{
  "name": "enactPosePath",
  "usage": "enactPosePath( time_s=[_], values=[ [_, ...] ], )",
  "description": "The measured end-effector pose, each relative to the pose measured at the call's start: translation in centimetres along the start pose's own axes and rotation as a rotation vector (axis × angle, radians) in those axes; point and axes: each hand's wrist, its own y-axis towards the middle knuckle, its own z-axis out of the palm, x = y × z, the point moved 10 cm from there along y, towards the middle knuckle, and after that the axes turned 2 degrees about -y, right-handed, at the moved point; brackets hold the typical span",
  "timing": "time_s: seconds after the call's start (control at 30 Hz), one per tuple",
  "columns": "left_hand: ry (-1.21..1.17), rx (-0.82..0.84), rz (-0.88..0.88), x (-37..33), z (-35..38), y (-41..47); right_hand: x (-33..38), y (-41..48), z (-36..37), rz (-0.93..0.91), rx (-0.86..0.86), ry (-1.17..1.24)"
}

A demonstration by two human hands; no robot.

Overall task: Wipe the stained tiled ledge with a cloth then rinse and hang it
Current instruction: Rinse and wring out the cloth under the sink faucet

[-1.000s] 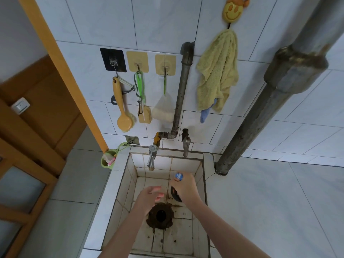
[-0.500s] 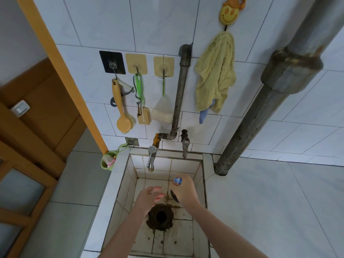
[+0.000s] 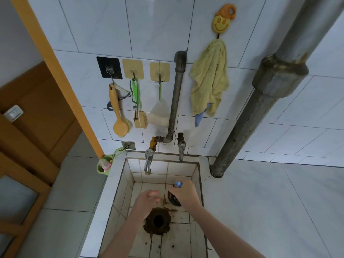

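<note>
Comparing this moment with the view one second earlier, both hands occupy nearly the same place inside the tiled sink basin (image 3: 111, 185), and the yellow cloth (image 3: 209, 79) remains on its hook; the whole scene sits slightly lower in view.

Surroundings:
- Two taps, the left tap (image 3: 148, 161) and the right tap (image 3: 181, 148), project over the rear wall of the basin.
- A thin pipe (image 3: 176, 97) runs up the wall between the hanging tools and the cloth.
- A thick pipe (image 3: 260, 108) rises at a slant from the tiled ledge (image 3: 270, 211), right of the basin.
- A yellow brush (image 3: 119, 116) hangs from an adhesive hook on the left.
- A green cup (image 3: 104, 165) hangs at the basin's left rear corner.
- A grimy drain hole (image 3: 158, 220) lies in the basin floor, just below the hands.
- A dark round strainer (image 3: 173, 199) lies on the basin floor, partly covered by the right hand.

Hand condition:
- The right hand (image 3: 186, 195) has its fingers curled round a small blue-and-white item (image 3: 178, 183), whose tip protrudes above the hand.
- The left hand (image 3: 146, 201) has loosely bent fingers, with nothing visible in them.

The cloth hangs from the smiley-face hook (image 3: 222, 22) high on the wall, well apart from both hands and touched by neither. A blue cloth (image 3: 200, 118) shows below its lower edge.
</note>
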Motion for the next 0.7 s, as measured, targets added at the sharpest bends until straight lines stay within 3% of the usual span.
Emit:
enactPosePath(
  time_s=[0.37,0.5,0.6,0.7],
  values=[
    [-0.016,0.039,0.011,-0.7,0.1,0.1,1.4,-0.4,-0.4,-0.017,-0.016,-0.021],
    [-0.253,0.123,-0.045,-1.6,1.1,-0.6,1.2,-0.2,0.3,-0.017,0.001,0.005],
    [-0.395,0.121,-0.082,-2.1,1.3,-0.9,2.7,-0.8,2.9,-0.103,0.196,-0.058],
    [-0.427,0.102,-0.046,-2.4,0.9,-0.7,4.2,-2.3,4.1,-0.189,0.352,0.084]
  ],
)
